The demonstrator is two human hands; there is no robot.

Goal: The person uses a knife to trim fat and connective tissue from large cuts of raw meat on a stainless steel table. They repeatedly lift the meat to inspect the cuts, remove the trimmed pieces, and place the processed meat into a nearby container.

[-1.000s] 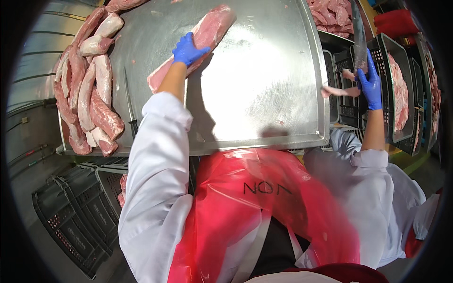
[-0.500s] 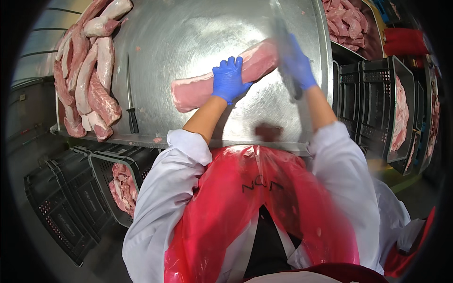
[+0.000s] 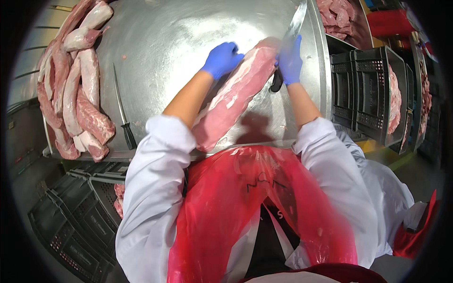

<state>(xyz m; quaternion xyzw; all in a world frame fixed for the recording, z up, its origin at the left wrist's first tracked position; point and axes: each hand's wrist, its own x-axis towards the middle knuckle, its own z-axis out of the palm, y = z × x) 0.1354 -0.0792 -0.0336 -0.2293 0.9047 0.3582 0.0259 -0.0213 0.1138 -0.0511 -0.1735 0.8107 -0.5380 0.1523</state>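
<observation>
A long pink pork loin (image 3: 236, 96) with a pale fatty strip lies slantwise on the steel table, its near end close to my apron. My left hand (image 3: 222, 60), in a blue glove, is at its upper left edge with fingers loosely bent; whether they touch the meat is hard to tell. At the loin's far end, my blue-gloved right hand (image 3: 290, 63) is closed around a knife (image 3: 296, 21). The blade points away from me, and its black handle juts below the hand.
Several long meat pieces (image 3: 78, 89) are piled on the table's left, beside a thin sharpening steel (image 3: 121, 106) with a black handle. Meat pieces fill a container (image 3: 361, 33) at the far right. Black crates (image 3: 363, 89) stand right; more crates (image 3: 78, 221) are lower left. Another person's white sleeve (image 3: 384, 188) shows at right.
The loin has swung round, its near end now toward me and a different side up. My left hand has come off its top to the far left edge. The knife's blur has mostly gone.
</observation>
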